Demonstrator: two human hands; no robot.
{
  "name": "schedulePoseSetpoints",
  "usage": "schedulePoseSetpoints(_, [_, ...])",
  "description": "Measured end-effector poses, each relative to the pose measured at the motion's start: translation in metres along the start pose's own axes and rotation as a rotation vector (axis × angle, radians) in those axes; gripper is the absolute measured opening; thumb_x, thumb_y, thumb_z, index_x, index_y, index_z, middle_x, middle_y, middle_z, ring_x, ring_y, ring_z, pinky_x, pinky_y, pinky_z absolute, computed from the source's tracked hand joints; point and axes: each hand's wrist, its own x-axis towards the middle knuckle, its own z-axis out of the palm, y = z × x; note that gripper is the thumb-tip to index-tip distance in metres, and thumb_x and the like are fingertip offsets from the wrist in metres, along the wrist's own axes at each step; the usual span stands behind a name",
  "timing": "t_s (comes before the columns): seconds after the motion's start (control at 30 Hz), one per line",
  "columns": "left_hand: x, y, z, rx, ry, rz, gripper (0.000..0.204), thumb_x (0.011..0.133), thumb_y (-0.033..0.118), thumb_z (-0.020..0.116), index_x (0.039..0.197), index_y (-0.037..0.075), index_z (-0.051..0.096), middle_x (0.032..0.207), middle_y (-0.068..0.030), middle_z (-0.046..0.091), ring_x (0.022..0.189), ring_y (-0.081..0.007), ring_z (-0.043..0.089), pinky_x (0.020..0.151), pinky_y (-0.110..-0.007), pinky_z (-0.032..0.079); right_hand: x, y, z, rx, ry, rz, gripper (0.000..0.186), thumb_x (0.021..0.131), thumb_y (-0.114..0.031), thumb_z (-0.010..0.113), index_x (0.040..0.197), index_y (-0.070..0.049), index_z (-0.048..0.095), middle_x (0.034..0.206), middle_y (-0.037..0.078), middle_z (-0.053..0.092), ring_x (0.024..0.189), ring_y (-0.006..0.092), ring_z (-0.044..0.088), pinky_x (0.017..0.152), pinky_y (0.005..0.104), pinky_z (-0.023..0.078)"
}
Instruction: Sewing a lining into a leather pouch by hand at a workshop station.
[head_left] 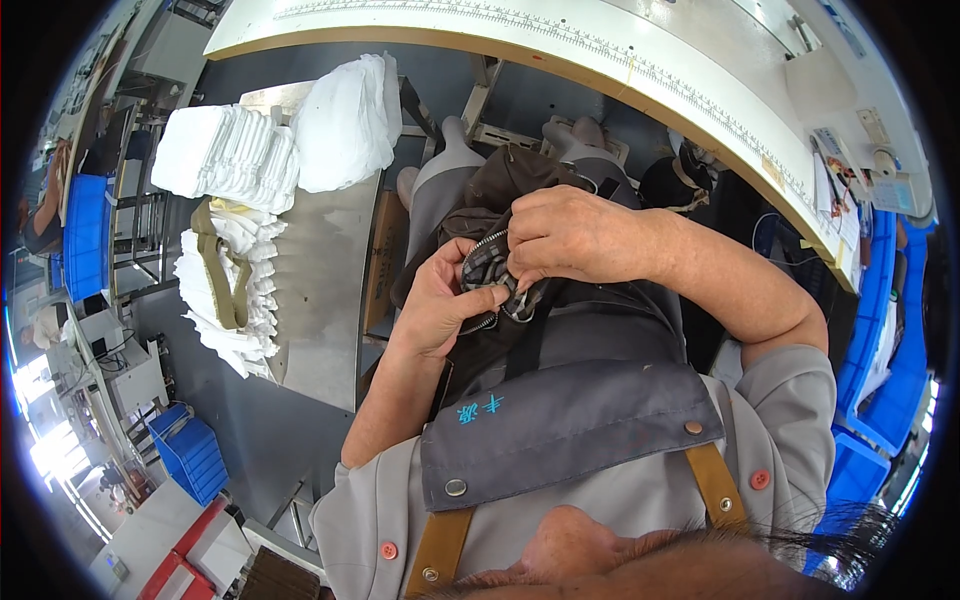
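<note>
Our left hand [438, 305] pinches patterned lining [486, 265] at zipper-edged opening [487, 241] of brown garment [505, 177]; our right hand [570, 235] grasps opening's edge, hold partly hidden. White cloths [225, 152] stacked at our left.

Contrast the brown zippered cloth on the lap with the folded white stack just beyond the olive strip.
The brown zippered cloth is dark; the white stack is bright. The cloth lies bunched, the stack in layers. The left hand and right hand grip the cloth; neither touches the stack. Both look like soft fabric.
</note>
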Motion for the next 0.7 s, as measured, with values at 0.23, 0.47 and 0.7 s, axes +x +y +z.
schedulePoseSetpoints(0.23, [0.003, 0.0, -0.006, 0.016, -0.048, -0.029, 0.046, 0.072, -0.007, 0.079, 0.109, -0.001, 0.054, 0.089, -0.0046, 0.067, 0.075, -0.0088, 0.066, 0.072, -0.022, 0.055, -0.004, 0.001, 0.003, 0.013, 0.027, 0.002, 0.018, 0.075, -0.016, 0.077, 0.08, -0.005, 0.063, 0.076, 0.006, 0.058, 0.075, 0.026, 0.057, 0.064, 0.0386, 0.049])
schedulePoseSetpoints(0.47, [0.003, 0.003, -0.003, -0.004, -0.009, -0.031, 0.045, 0.073, -0.005, 0.08, 0.109, -0.001, 0.054, 0.088, -0.005, 0.067, 0.074, -0.0093, 0.066, 0.07, -0.022, 0.055, -0.002, -0.01, -0.015, -0.088, -0.048, 0.093, 0.018, 0.076, -0.016, 0.074, 0.083, -0.005, 0.061, 0.078, 0.007, 0.057, 0.077, 0.0261, 0.058, 0.067, 0.0384, 0.049])
schedulePoseSetpoints(0.7, [0.004, 0.002, -0.003, -0.011, -0.01, -0.03, 0.044, 0.073, -0.005, 0.08, 0.108, 0.0, 0.054, 0.089, -0.0047, 0.067, 0.074, -0.0091, 0.066, 0.071, -0.022, 0.056, -0.005, -0.021, -0.019, -0.399, -0.105, -0.015, 0.014, 0.074, -0.012, 0.063, 0.085, -0.005, 0.058, 0.081, 0.005, 0.053, 0.08, 0.0227, 0.056, 0.069, 0.0358, 0.05])
